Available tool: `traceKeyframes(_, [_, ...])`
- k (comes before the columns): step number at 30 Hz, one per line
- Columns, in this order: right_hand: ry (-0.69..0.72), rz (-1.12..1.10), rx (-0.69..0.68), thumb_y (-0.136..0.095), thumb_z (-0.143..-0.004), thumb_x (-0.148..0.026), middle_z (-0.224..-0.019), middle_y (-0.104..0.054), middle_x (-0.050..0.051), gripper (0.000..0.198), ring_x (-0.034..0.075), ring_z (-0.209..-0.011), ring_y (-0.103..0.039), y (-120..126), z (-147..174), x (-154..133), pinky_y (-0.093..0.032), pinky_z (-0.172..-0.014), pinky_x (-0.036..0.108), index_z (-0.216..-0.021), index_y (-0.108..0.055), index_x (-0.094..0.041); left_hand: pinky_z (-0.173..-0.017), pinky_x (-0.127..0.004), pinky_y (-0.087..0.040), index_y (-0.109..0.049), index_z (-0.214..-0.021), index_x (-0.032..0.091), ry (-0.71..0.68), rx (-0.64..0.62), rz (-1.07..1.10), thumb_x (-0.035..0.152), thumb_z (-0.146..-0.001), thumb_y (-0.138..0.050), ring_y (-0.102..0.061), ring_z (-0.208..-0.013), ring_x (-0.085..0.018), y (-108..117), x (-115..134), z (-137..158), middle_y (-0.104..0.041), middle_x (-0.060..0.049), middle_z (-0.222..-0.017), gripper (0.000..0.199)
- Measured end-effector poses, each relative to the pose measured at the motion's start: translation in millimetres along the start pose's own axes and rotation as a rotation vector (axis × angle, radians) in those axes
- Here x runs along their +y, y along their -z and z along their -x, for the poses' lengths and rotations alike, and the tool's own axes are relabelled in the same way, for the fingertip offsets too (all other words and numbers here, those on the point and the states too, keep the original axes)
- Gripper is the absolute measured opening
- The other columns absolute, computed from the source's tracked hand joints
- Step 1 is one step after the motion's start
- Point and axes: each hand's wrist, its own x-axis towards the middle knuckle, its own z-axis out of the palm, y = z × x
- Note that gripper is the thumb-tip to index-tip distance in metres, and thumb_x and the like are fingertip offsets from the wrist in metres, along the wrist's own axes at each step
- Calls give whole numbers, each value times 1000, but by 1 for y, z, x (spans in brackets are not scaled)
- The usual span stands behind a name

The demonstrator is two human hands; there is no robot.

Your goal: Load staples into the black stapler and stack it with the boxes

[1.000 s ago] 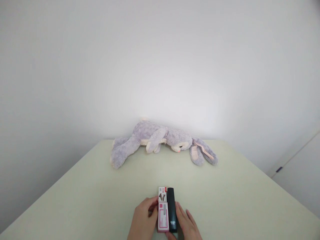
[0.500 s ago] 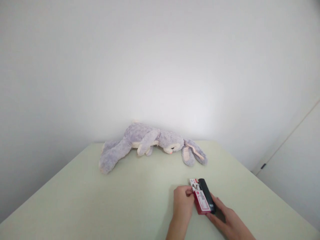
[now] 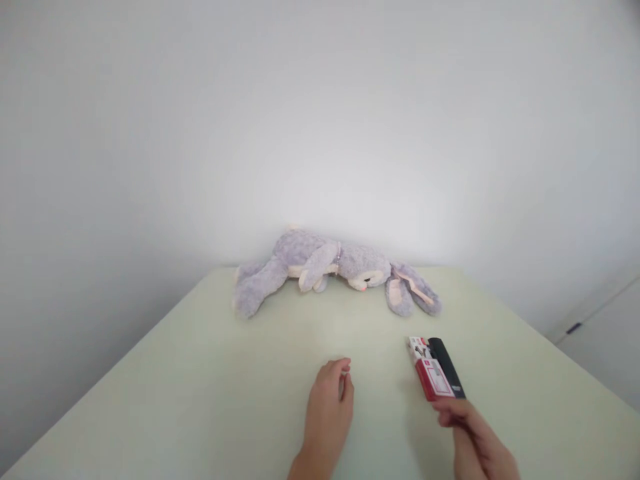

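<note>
My left hand [image 3: 327,413] is over the table left of the small items, fingers loosely bent, a gap between thumb and forefinger, and nothing in it. My right hand [image 3: 477,437] is at the near end of a small red and white box [image 3: 435,379], its fingers bent and overlapping that end in the view; it appears to hold nothing. Against the box's right side lies a long black object [image 3: 447,365], perhaps a stapler. Beyond the box, a small white packet [image 3: 419,347] with a dark picture and red print lies in line with it.
A grey-lilac plush rabbit [image 3: 320,260] lies on its side along the far edge of the pale green table [image 3: 240,387], its ears pointing right. Behind the table rises a white wall [image 3: 320,133]. A white panel with a dark fitting [image 3: 574,328] stands at the right.
My left hand has come away from the box and moved left. My right hand has drawn off the black object's side to the near end. The view has shifted, moving the scene right and up.
</note>
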Motion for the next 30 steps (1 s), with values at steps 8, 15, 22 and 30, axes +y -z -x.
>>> traceKeyframes(8, [338,258,-383,-35,-102,-40,-163,-38,8,56,31,-153,-27,-120,19,-92,-26,-122,58,-155,-40,-24,-128,-54,-20,-48,-149,26,-63,-4,-368,38,-102,-45,-23,-155,-28,54,-40,40,-38,-5,-164,49])
traceKeyframes(15, [406,487,-399,-28,-105,-46,-169,-25,3,58,30,-156,-18,-122,24,-89,-22,-123,58,-160,-30,-27,-129,-52,-16,-40,-154,27,-70,-25,-488,44,-105,-34,-16,-157,-25,52,-39,42,-30,-2,-168,52])
traceKeyframes(22, [391,486,-391,-27,-105,-47,-169,-25,3,59,30,-156,-18,-123,25,-92,-21,-123,59,-160,-30,-27,-129,-53,-16,-39,-154,27,-85,-45,-534,45,-105,-34,-18,-157,-27,55,-38,43,-30,-3,-168,53])
traceKeyframes(30, [401,481,-395,-28,-105,-42,-169,-22,2,58,31,-156,-16,-122,26,-91,-21,-123,60,-161,-28,-28,-128,-57,-16,-42,-152,30,-85,-72,-519,48,-105,-32,-18,-156,-29,58,-32,42,-34,-2,-166,51])
